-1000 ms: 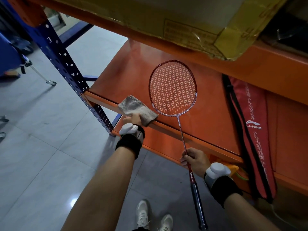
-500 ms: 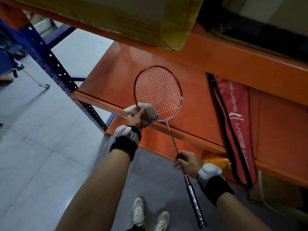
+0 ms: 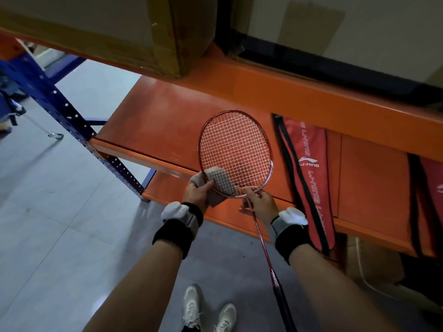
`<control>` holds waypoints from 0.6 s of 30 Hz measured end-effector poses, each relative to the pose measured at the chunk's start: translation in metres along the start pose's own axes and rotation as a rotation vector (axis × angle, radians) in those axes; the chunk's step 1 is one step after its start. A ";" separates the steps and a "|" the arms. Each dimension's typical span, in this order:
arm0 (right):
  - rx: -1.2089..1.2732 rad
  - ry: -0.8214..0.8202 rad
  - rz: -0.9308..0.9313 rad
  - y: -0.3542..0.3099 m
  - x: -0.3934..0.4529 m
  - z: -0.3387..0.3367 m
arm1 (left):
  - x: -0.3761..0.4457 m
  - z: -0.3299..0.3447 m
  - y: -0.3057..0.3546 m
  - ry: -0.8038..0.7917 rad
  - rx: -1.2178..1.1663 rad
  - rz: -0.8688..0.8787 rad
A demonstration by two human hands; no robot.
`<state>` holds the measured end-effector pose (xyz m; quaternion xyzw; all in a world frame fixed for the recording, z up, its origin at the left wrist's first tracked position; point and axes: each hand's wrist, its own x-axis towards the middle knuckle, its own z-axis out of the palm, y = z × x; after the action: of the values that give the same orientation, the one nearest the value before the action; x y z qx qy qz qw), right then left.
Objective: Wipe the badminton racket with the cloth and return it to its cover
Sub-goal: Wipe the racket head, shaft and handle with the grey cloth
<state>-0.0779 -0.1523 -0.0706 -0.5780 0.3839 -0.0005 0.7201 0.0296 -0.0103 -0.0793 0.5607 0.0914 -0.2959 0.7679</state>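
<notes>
Head view shows our right hand [image 3: 260, 202] pinching the light, stiff racket [image 3: 236, 153] at the throat, a sound hold, our left hand [image 3: 198, 194] gripping the soft cloth [image 3: 219, 182] against its near strings, and the cover [image 3: 309, 173] far right on the shelf [image 3: 153, 125].

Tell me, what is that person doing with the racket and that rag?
A person is cleaning a red badminton racket. The left hand grips a grey cloth folded over the lower left edge of the racket's head, so part of it shows behind the strings. The right hand pinches the frame where the head meets the shaft, holding it over the orange shelf. The red racket cover lies on that shelf to the right, so the racket is not yet back in it.
</notes>
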 end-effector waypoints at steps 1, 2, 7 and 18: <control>0.002 0.007 -0.009 0.001 -0.001 -0.001 | -0.001 0.002 0.000 0.003 0.001 -0.004; -0.004 0.011 -0.016 0.004 -0.003 -0.004 | -0.004 0.004 0.000 0.011 -0.008 0.002; -0.073 0.046 -0.062 0.008 -0.010 -0.017 | 0.001 0.000 0.015 0.372 0.412 0.135; -0.041 -0.119 -0.076 0.008 -0.032 -0.006 | -0.014 -0.001 0.033 0.189 1.342 0.678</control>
<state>-0.1074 -0.1407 -0.0597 -0.6057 0.3184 0.0144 0.7291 0.0366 0.0020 -0.0464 0.9282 -0.2203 0.0139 0.2995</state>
